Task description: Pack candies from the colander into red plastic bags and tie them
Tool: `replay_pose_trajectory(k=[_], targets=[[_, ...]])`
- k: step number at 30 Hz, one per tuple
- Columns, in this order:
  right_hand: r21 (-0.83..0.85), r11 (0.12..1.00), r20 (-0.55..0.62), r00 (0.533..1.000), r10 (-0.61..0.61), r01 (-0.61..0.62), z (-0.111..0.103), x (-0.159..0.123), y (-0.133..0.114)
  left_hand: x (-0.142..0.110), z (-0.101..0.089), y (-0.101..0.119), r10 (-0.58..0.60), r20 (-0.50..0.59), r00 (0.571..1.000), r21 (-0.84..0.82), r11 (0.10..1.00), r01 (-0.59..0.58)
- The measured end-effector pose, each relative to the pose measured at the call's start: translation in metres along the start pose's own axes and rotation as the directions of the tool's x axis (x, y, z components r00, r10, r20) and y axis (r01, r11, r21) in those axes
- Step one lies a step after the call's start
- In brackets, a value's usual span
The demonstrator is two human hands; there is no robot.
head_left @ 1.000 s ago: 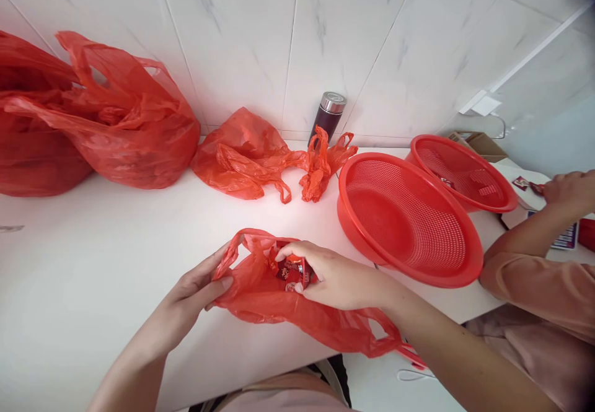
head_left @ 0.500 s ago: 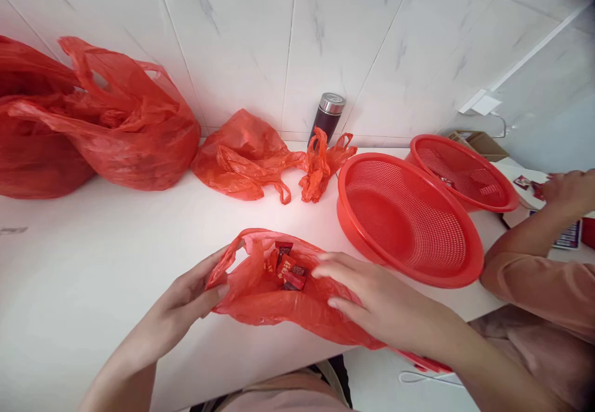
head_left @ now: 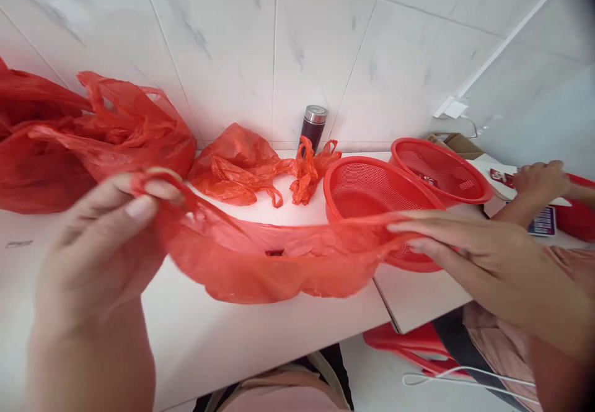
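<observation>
Just above the white counter (head_left: 279, 328), one red plastic bag (head_left: 260, 272) hangs stretched between the person's two hands, lifted off the surface with its mouth pulled wide, apparently to keep the sides apart. Left hand (head_left: 100, 238) is almost closed, thumb and fingers pinching a handle loop. Right hand (head_left: 483, 257) is much flatter, fingers extended along the opposite rim; whether its thumb grips too cannot be told. Inside of the bag is mostly hidden. Behind it, along the tile wall (head_left: 209, 46), sit more red bags: a bulky heap (head_left: 125, 133) at far left, maybe two, one crumpled bag (head_left: 232, 170), one small twisted bag (head_left: 309, 173). Beside those stand one dark thermos flask (head_left: 313, 128) and two red mesh baskets — near basket (head_left: 372, 189) overlapping far basket (head_left: 439, 167). Off right, a co-worker's hand (head_left: 542, 183) is near small red packets (head_left: 502, 178) and a printed card (head_left: 543, 221).
</observation>
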State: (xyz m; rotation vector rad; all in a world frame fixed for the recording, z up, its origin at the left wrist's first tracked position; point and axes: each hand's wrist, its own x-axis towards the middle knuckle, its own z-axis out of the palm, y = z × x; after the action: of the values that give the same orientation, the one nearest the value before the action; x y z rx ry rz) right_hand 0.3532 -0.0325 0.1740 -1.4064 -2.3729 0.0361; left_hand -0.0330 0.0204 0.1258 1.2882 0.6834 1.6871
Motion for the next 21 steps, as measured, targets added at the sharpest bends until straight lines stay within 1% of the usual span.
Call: replay_pose_trajectory(k=[1,2,3,5,6,7,8,10,12,13,14,16,17,18,19,20,21], targets=[[0.01,0.998,-0.003,0.998,-0.068,0.068,-0.002,0.01,-0.001,0.01,0.007,0.008,0.079,0.005,0.997,-0.018,0.997,-0.079],[0.019,0.992,-0.004,0.992,-0.129,0.129,-0.004,0.018,-0.003,0.018,0.013,0.016,0.131,0.027,0.991,-0.015,0.991,-0.131],[0.018,0.987,-0.025,0.987,-0.161,0.162,-0.006,0.026,-0.005,0.024,0.017,0.023,0.165,0.056,0.985,-0.006,0.986,-0.165],[0.016,0.991,-0.121,0.984,-0.133,0.136,-0.01,0.038,-0.01,0.033,0.019,0.032,0.182,0.102,0.978,0.037,0.982,-0.187],[0.018,0.992,-0.162,0.98,-0.117,0.122,-0.013,0.044,-0.012,0.035,0.018,0.035,0.171,0.115,0.979,0.068,0.981,-0.179],[0.025,0.992,-0.177,0.977,-0.12,0.127,-0.017,0.049,-0.014,0.037,0.015,0.037,0.16,0.127,0.979,0.088,0.981,-0.172],[0.036,0.989,-0.162,0.978,-0.134,0.141,-0.021,0.055,-0.016,0.038,0.011,0.038,0.143,0.142,0.98,0.099,0.982,-0.158],[0.057,0.986,-0.129,0.981,-0.147,0.155,-0.03,0.067,-0.02,0.041,0.002,0.04,0.071,0.177,0.982,0.103,0.991,-0.091],[0.09,0.992,-0.15,0.986,-0.077,0.091,-0.038,0.082,-0.024,0.044,-0.006,0.042,0.008,0.208,0.978,0.081,0.996,-0.026],[0.12,0.991,-0.154,0.987,-0.045,0.064,-0.041,0.09,-0.026,0.045,-0.009,0.043,-0.033,0.227,0.973,0.088,0.996,0.014],[0.158,0.986,-0.136,0.99,-0.039,0.061,-0.043,0.098,-0.029,0.047,-0.009,0.044,-0.081,0.25,0.965,0.118,0.992,0.052],[0.245,0.964,-0.084,0.993,-0.081,0.1,-0.042,0.115,-0.037,0.05,-0.005,0.046,-0.185,0.311,0.932,0.225,0.967,0.117],[0.291,0.948,-0.07,0.992,-0.109,0.125,-0.04,0.123,-0.043,0.053,0.0,0.046,-0.249,0.355,0.901,0.29,0.946,0.147],[0.339,0.929,-0.064,0.989,-0.136,0.149,-0.037,0.132,-0.051,0.055,0.007,0.046,-0.319,0.401,0.859,0.351,0.919,0.177],[0.387,0.905,-0.062,0.985,-0.163,0.175,-0.033,0.14,-0.059,0.058,0.015,0.045,-0.393,0.443,0.806,0.413,0.887,0.206],[0.429,0.88,-0.06,0.979,-0.195,0.202,-0.028,0.149,-0.068,0.061,0.024,0.043,-0.448,0.474,0.758,0.47,0.857,0.213],[0.463,0.856,-0.056,0.972,-0.229,0.229,-0.022,0.157,-0.078,0.064,0.033,0.04,-0.488,0.492,0.721,0.518,0.83,0.208]])
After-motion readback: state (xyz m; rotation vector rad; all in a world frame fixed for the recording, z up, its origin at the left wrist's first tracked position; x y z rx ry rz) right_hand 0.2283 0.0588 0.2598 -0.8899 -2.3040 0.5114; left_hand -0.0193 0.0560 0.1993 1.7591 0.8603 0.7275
